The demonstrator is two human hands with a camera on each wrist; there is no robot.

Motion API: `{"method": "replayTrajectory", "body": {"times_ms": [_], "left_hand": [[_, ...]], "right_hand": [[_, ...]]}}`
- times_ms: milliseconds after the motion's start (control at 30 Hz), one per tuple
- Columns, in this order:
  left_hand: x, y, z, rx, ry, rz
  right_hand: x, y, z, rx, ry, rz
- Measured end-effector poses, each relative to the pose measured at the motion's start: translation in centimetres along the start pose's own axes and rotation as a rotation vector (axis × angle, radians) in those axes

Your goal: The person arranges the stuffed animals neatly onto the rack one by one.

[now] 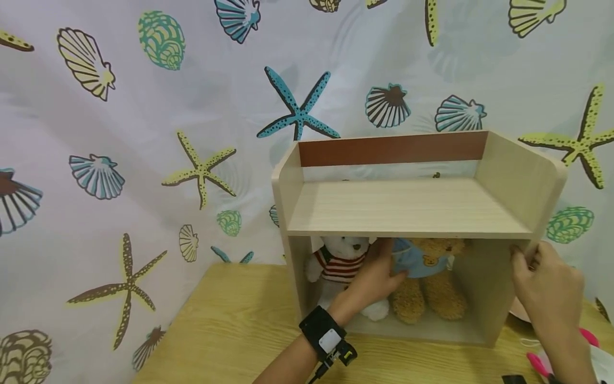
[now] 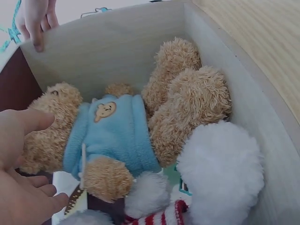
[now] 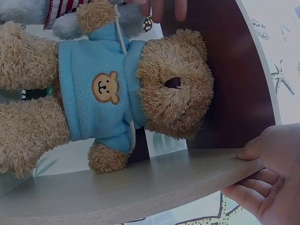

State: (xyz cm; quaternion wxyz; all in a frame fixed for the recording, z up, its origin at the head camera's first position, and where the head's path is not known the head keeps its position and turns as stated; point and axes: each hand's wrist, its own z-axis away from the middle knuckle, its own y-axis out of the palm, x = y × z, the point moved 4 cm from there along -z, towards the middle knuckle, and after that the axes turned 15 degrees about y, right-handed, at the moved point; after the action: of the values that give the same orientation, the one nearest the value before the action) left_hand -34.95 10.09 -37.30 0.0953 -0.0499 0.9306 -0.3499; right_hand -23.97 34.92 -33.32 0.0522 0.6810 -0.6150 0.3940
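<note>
At the right side of the shelf unit (image 1: pixel 408 208), right hand (image 1: pixel 551 288) pinches the side panel (image 1: pixel 510 184), thumb inside, fingers outside; probably bracing the unit. Left hand (image 1: pixel 371 280) reaches into the lower bay, fingers loosely spread, nothing gripped; can't tell if it touches the brown bear (image 3: pixel 178 89). That bear's upright, right of the white bear (image 1: pixel 344 246), likely so both face out. Unit stands on the wooden table (image 1: pixel 230 314).

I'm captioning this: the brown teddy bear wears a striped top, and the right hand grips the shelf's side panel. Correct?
Not striped: the brown teddy bear wears a plain-ground light-blue top, as the right wrist view shows. The right hand does grip the shelf's side panel.
</note>
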Motion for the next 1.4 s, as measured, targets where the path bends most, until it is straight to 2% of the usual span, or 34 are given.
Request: {"method": "replayTrajectory", "body": {"times_ms": [100, 400, 600, 733, 900, 1167, 1400], "left_hand": [[-0.7, -0.4, 0.4, 0.006, 0.045, -0.058], [-1.4, -1.3, 1.4, 0.031, 0.048, -0.136], [-2.4, -2.7, 2.3, -0.059, 0.088, -0.131], [-3.1, -3.6, 3.0, -0.123, 0.085, -0.148], [-3.6, -4.6, 3.6, -0.155, 0.064, -0.183], [-3.7, -6.4, 5.0, -0.231, 0.091, -0.199], [-3.4, -8.2, 6.1, -0.258, 0.027, -0.179]], "right_hand": [[0.0, 0.0, 0.0, 0.007, 0.003, 0.007], [0.2, -0.2, 0.1, -0.001, -0.031, -0.013], [0.3, -0.1, 0.0, 0.005, -0.051, -0.009], [0.2, -0.1, 0.0, -0.001, -0.048, -0.003], [0.1, -0.2, -0.1, -0.008, -0.052, -0.016], [0.3, -0.1, 0.0, 0.005, -0.067, -0.032], [0.2, -0.1, -0.1, 0.022, -0.019, -0.012]]}}
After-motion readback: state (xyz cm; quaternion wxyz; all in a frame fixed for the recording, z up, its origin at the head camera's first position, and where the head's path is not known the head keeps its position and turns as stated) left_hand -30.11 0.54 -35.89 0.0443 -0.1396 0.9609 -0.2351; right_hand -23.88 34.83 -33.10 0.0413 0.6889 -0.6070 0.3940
